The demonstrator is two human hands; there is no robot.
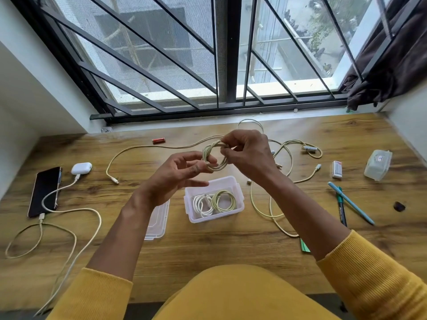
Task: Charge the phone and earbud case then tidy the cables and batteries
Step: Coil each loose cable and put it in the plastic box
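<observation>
I hold a coiled cream cable (213, 155) up over the wooden desk (208, 245). My right hand (248, 155) pinches the coil at its top right. My left hand (182, 174) grips its lower left, fingers curled on the wrap. Below, a clear plastic box (239, 205) holds two coiled cables, one white and one yellowish. At far left a black phone (45, 190) lies with a cable plugged into its near end. A white earbud case (81, 168) beside it has a cable plugged in too. A red battery (158, 140) lies near the window.
The box lid (158, 224) lies left of the box. Loose yellow cables (288, 153) sprawl at the right. A small battery pack (337, 169), a clear small container (377, 165), two pens (349, 204) and a dark small object (399, 206) sit at far right.
</observation>
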